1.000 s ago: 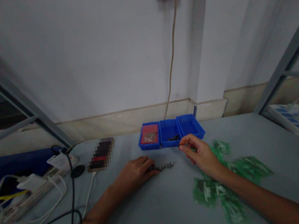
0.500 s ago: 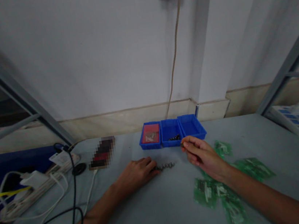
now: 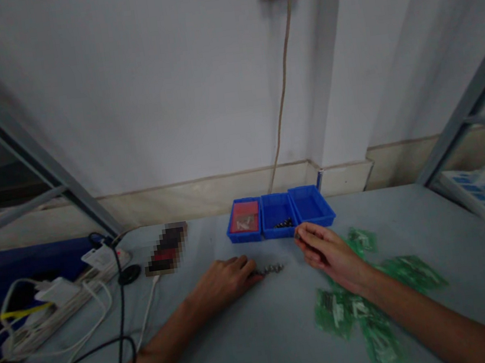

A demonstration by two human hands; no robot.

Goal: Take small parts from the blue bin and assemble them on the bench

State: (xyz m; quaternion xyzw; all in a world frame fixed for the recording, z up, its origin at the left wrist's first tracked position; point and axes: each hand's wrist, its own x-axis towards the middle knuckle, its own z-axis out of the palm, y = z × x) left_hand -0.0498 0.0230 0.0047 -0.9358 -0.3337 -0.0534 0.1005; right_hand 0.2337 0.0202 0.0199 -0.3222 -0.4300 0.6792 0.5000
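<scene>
My left hand (image 3: 233, 275) rests palm down on the table, its fingers curled over one end of a short row of small shiny metal parts (image 3: 273, 268). Thumb and fingers close round that end, which they partly hide. My right hand (image 3: 320, 247) is raised in a pinch just in front of the blue bins, with a small dark piece (image 3: 297, 236) at its fingertips, too small to name. Similar dark metal parts (image 3: 284, 223) lie in the middle blue bin (image 3: 274, 204). Beside it, the left blue bin (image 3: 245, 238) contains a red card with a clear bag.
Green plastic packets (image 3: 333, 312) lie under and around my right forearm. The right blue bin (image 3: 310, 201) stands against the middle one. To the left are a blurred phone (image 3: 166, 249), a power strip (image 3: 68, 299) and loose cables, with a black cable across my left forearm.
My right hand has shifted slightly down, and the small piece at its fingertips shows less. My left hand has moved slightly right, covering a little more of the metal parts.
</scene>
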